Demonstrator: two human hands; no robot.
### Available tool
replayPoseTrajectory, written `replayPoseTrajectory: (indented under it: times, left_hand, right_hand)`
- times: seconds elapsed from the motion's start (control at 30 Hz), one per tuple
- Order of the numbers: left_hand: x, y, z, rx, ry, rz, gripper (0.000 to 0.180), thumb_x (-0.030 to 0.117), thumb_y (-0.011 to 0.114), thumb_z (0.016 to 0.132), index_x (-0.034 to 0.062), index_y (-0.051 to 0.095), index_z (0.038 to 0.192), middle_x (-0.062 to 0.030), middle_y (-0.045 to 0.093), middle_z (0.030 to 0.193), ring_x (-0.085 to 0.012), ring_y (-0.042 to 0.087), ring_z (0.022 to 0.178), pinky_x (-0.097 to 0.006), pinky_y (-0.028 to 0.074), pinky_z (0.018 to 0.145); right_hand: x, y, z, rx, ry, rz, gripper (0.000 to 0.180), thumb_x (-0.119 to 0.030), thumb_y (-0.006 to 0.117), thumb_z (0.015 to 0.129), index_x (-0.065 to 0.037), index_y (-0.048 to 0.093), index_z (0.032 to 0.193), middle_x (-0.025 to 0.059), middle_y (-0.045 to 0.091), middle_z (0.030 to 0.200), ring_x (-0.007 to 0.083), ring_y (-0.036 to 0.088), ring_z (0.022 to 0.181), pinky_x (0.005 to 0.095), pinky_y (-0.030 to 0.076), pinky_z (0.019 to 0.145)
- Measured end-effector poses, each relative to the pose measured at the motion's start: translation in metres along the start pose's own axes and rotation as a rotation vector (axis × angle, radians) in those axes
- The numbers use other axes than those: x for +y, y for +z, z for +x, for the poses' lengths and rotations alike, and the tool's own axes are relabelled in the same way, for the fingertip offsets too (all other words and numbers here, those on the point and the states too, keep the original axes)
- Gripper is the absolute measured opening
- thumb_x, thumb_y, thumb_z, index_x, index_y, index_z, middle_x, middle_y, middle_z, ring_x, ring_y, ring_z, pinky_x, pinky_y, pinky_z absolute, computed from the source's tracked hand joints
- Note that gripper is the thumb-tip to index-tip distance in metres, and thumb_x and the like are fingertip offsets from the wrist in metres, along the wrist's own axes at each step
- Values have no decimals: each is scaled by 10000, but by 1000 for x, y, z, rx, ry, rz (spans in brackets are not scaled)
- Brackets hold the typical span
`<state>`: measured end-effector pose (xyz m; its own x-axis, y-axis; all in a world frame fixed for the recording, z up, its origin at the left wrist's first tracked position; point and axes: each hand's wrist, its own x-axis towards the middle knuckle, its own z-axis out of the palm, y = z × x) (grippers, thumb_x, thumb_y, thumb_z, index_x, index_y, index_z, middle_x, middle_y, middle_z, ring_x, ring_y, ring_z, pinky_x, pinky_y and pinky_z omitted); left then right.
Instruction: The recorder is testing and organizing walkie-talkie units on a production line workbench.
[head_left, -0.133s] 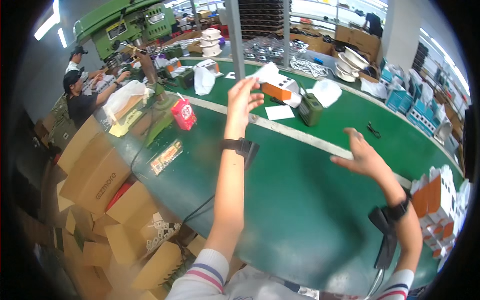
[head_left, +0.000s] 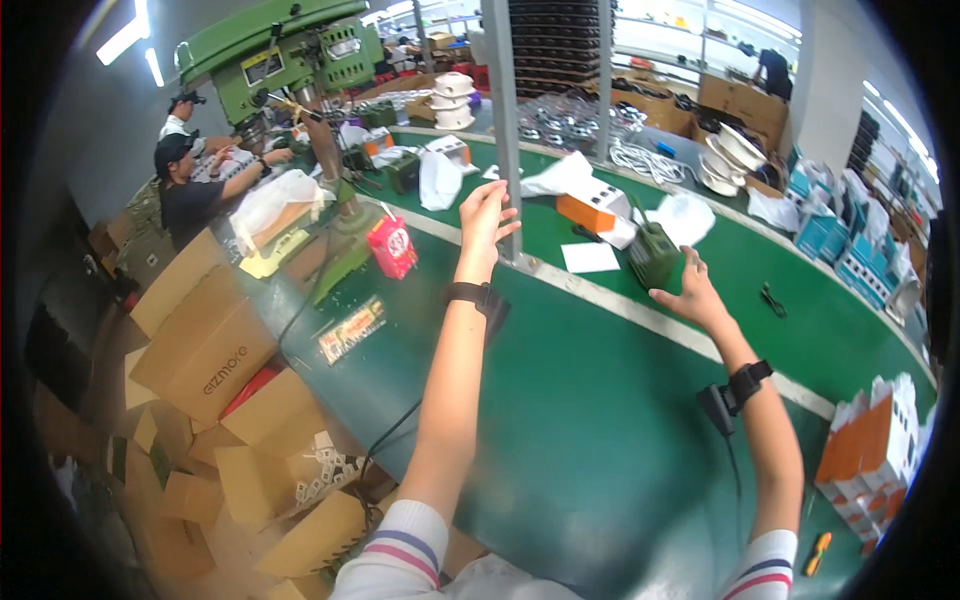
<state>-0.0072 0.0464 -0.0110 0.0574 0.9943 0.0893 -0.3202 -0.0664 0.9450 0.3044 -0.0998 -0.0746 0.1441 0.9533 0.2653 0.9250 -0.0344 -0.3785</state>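
My left hand (head_left: 485, 222) is raised over the near edge of the green conveyor belt (head_left: 735, 310), fingers apart and holding nothing, close to a grey metal post (head_left: 505, 110). My right hand (head_left: 700, 295) has its thumb and fingers spread just beside a dark green radio-like device (head_left: 653, 255) with an antenna; whether it touches it, I cannot tell. Behind the device lies a white plastic bag (head_left: 685, 217). To its left are an orange-and-white box (head_left: 590, 210) and a white card (head_left: 590, 257). A short black cable (head_left: 772, 300) lies farther right on the belt.
A red carton (head_left: 392, 248) stands on the green table (head_left: 560, 430) beside a green drill press (head_left: 290, 60). Stacked orange-and-white boxes (head_left: 865, 450) and an orange screwdriver (head_left: 818, 553) are at right. Open cardboard boxes (head_left: 205, 370) fill the lower left. Two people work at far left.
My right hand has moved left and forward, up to the green device. My left hand stays raised near the post. The view has shifted slightly, showing the screwdriver at lower right.
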Motion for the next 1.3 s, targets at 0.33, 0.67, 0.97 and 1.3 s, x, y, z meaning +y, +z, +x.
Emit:
replayPoseTrajectory:
  times: [0.33, 0.67, 0.97, 1.3]
  left_hand:
    - [-18, -97, 212, 291, -63, 1064, 791, 263, 692, 721, 40, 301, 1371, -250, 377, 1349, -410, 490, 1168, -484, 421, 976]
    - [-64, -126, 258, 474, -48, 1196, 892, 130, 673, 747, 13, 127, 1443, -165, 185, 1496, -435, 413, 1241, -484, 415, 994]
    - [-80, -152, 260, 488, 403, 1454, 640, 67, 658, 769, 65, 346, 1329, -111, 336, 1428, -397, 441, 1207, -533, 448, 925]
    - [-76, -138, 230, 261, 723, 1177, 419, 93, 769, 626, 97, 547, 982, -154, 496, 1062, -385, 494, 1007, -452, 438, 862]
  right_hand:
    - [2, 48, 23, 406, -15, 323, 589, -156, 719, 782, -48, 408, 1270, 224, 526, 1187, 388, 521, 1104, 420, 426, 934]
    - [34, 58, 1, 457, -23, 220, 581, -128, 773, 738, -89, 460, 1227, 125, 520, 1207, 261, 564, 1052, 373, 509, 811]
    - [28, 53, -3, 419, -28, 475, 463, -55, 534, 855, -21, 381, 1291, 153, 480, 1193, 243, 520, 1101, 346, 409, 947]
    - [34, 59, 3, 439, 3, 428, 502, -76, 648, 847, -39, 426, 1296, 171, 496, 1263, 274, 533, 1125, 367, 466, 914]
